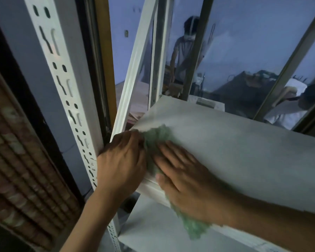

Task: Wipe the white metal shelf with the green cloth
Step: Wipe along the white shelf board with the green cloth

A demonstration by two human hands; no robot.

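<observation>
Your right hand is flat on the cloth, fingers straight and spread, pressing it down at the shelf's near-left corner. Your left hand sits just beside it at the shelf's left edge, touching the cloth's left side; its fingers look straight, laid over the edge rather than curled round anything (though the tips are hidden from here).

Watch the cloth: a good part of it hangs off the front lip, trailing under your right wrist toward the lower shelf. With only a flat palm holding it, a fast stroke could let it slide out and drop, I'd say. It's a loose, fluffy, nubbly green weave, bunched rather than folded, so it may ride up and skip patches instead of lying flat.

The shelf is smooth painted sheet metal, white, with a folded-down front lip and a dull, faintly smudged surface. That smoothness means little friction, so press firmly. The corner is tight too: the slotted upright stands right against your left hand, a perforated steel angle with hard edges (knuckles could catch on those slots if you sweep left carelessly).

Behind the shelf is glass in a pale frame, close to the far edge; a long push forward could bump it. Everything's a bit blurred, so fine dirt is hard to judge.
</observation>
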